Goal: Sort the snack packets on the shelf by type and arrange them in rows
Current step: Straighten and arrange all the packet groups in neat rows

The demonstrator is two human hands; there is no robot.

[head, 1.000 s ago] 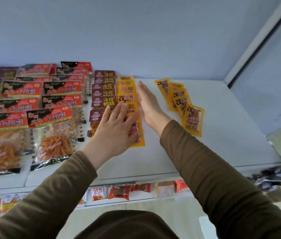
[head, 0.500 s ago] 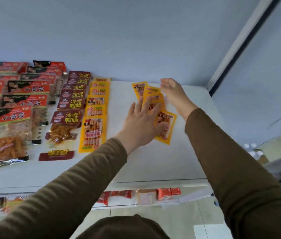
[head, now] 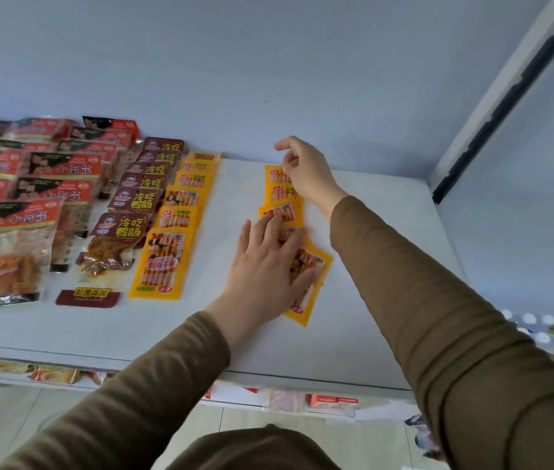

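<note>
Left hand (head: 269, 266) is spread flat, pressing on the loose row of yellow packets (head: 306, 266) mid-shelf (head: 387, 266). Right hand (head: 306, 171) pinches the farthest yellow packet's top edge. A tidy yellow row (head: 170, 245), maroon packets (head: 133, 201) and red packets (head: 45, 191) sit to the left.

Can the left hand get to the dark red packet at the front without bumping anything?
Probably yes. The left hand lies flat on the loose yellow packets, and the dark red packet lies to its left. Between them are bare shelf and the flat yellow row, which it could pass above.
</note>
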